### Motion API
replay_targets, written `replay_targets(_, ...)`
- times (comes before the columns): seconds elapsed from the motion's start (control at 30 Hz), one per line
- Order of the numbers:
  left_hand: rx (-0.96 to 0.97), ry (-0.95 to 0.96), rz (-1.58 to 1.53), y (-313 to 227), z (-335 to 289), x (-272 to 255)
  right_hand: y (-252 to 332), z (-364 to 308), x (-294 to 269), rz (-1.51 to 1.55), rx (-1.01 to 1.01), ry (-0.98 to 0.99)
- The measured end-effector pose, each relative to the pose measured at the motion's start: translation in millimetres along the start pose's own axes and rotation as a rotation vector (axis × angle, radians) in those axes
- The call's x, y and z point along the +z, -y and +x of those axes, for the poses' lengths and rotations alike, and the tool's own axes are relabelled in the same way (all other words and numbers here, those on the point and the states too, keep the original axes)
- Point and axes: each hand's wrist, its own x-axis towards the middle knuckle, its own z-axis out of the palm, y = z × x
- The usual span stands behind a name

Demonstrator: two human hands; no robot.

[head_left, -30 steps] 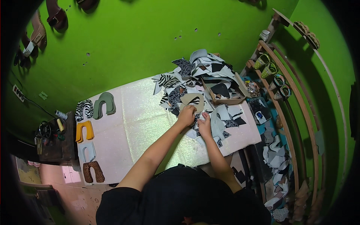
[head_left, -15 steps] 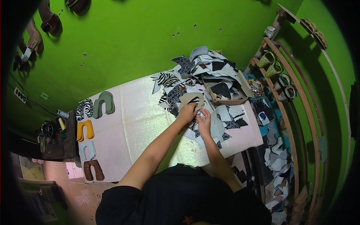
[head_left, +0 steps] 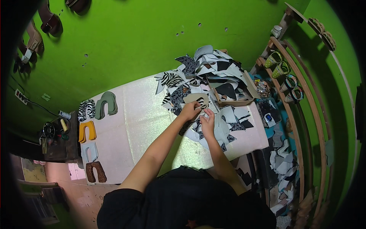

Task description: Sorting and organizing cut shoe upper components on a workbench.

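"Brown shoes [head_left: 49, 19] hang on the wall at far left; what comes next?"

"A table [head_left: 137, 114], its left end bearing arch-shaped stacks: zebra-striped [head_left: 87, 105], yellow [head_left: 87, 125], white [head_left: 89, 145], leopard-spotted [head_left: 94, 165] and green [head_left: 100, 105]."

"And the left hand [head_left: 191, 110]?"

"Narrow, fingers drawn together at a zebra-striped piece [head_left: 202, 102], which shows against a beige piece [head_left: 192, 97] among the scraps. Whether it grips either, I can't tell."

"The right hand [head_left: 207, 121]?"

"Just beside it, fingers bent, thumb near them. I can't tell if anything sits between them."

"Further right?"

"Pale scraps [head_left: 221, 129] below a cardboard box [head_left: 236, 103], then a wooden rack [head_left: 301, 152] with green sandals [head_left: 271, 63]."
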Motion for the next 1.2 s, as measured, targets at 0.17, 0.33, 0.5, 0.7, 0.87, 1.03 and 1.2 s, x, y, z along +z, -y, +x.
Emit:
replay_targets(0.17,-0.043,0.055,-0.06,-1,1,-3,1,-1,0,-0.016,-0.014,-0.002)
replay_targets(0.33,-0.068,0.063,-0.081,-2,0,-5,1,-2,0,-0.008,-0.008,-0.005)
replay_targets(0.5,-0.072,0.064,-0.087,2,0,-5,-2,-2,1,-0.001,0.004,-0.004)
replay_targets(0.7,-0.013,0.048,-0.036,-3,-2,-4,-10,2,-2,-0.028,-0.046,0.003)
replay_targets(0.87,-0.016,0.027,-0.028,-3,-2,-4,-10,1,0,-0.019,-0.051,0.004)
replay_targets(1.03,-0.036,0.027,-0.008,-6,-4,-7,0,-1,1,0.0,-0.017,0.009)
replay_targets(1.2,-0.007,-0.039,0.081,-9,-3,-8,0,-2,1,0.01,0.013,-0.004)
